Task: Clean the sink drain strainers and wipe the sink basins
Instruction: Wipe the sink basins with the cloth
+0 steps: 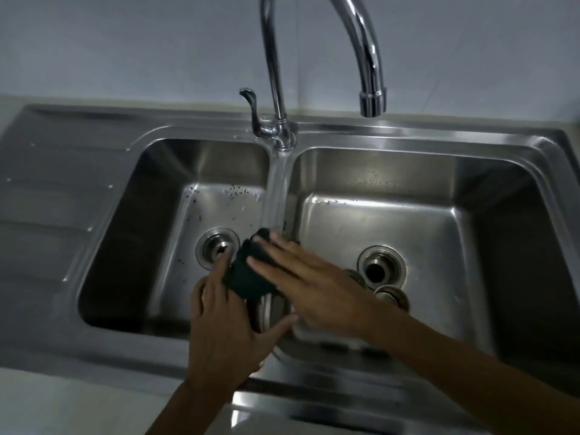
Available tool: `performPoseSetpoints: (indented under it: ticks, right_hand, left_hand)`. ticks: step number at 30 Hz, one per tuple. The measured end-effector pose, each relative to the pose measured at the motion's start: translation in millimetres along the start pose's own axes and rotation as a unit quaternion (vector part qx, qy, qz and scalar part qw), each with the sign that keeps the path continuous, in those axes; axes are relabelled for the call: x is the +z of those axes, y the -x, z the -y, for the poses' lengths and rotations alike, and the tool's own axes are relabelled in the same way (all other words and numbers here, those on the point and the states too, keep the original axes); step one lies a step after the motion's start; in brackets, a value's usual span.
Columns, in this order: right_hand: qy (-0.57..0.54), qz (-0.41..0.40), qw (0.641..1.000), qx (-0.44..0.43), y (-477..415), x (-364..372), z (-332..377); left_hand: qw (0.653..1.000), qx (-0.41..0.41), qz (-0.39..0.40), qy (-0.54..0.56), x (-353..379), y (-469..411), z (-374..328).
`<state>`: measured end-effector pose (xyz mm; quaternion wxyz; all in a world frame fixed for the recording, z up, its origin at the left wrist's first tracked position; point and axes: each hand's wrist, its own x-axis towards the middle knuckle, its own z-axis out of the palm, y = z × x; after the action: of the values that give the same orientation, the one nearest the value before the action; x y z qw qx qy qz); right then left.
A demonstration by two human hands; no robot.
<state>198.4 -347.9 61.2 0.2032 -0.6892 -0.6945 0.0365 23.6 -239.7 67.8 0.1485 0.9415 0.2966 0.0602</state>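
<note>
A dark cloth [248, 274] sits over the ridge [276, 189] between the two steel basins. My left hand [219, 324] grips it from below, index finger stretched toward the left basin's drain strainer [216, 246], which sits in its hole. My right hand [310, 287] lies flat on top of the cloth with its fingers straight, pressing it. The right basin's drain hole [376, 270] is uncovered. Two metal strainer parts lie beside it, one [392, 296] in front and one [354, 276] partly hidden behind my right hand. Dark specks dot the left basin floor [232, 193].
A tall chrome faucet has its spout [372, 103] over the right basin, with no water coming out of it. Its lever handle [249, 98] stands behind the ridge. A ribbed draining board [47, 183] lies to the left. The sink's front rim [314, 397] is near me.
</note>
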Motion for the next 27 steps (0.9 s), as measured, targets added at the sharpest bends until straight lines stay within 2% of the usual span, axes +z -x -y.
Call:
performPoseSetpoints:
  ticks: [2,4,7,9,12,15,17,20,22,25,27]
  right_hand:
    - [0.062,0.071,0.994,-0.05,-11,18,9]
    - [0.101,0.095,0.99,-0.041,-31,25,-11]
    - [0.147,0.065,0.984,0.072,-89,15,-67]
    - [0.127,0.06,0.977,0.163,-125,5,-96]
    - [0.096,0.028,0.975,0.197,-137,10,-97]
    - [0.089,0.004,0.986,0.14,-88,29,-44]
    - [0.076,0.043,0.994,0.071,-40,46,-3]
    - [0.071,0.054,0.995,0.041,-21,48,-4]
    - [0.084,0.01,0.991,0.106,-51,34,-34]
    - [0.043,-0.037,0.962,0.267,-103,8,-84]
    - [0.037,-0.043,0.949,0.31,-117,9,-100]
  left_hand:
    - [0.999,-0.022,0.02,-0.03,-3,5,11]
    - [0.996,-0.056,0.047,-0.046,-3,6,19]
    - [0.992,-0.064,0.089,-0.057,2,4,22]
    - [0.992,-0.053,0.097,-0.055,5,1,20]
    - [0.993,-0.045,0.102,-0.045,6,-3,20]
    - [0.995,-0.036,0.087,-0.039,5,-2,22]
    - [0.997,-0.028,0.075,-0.021,7,-1,25]
    - [0.996,-0.019,0.091,-0.015,11,-2,29]
    - [0.994,-0.019,0.1,-0.026,13,-3,29]
    - [0.994,-0.018,0.104,-0.031,15,-4,29]
    - [0.994,-0.017,0.106,-0.029,16,-5,29]
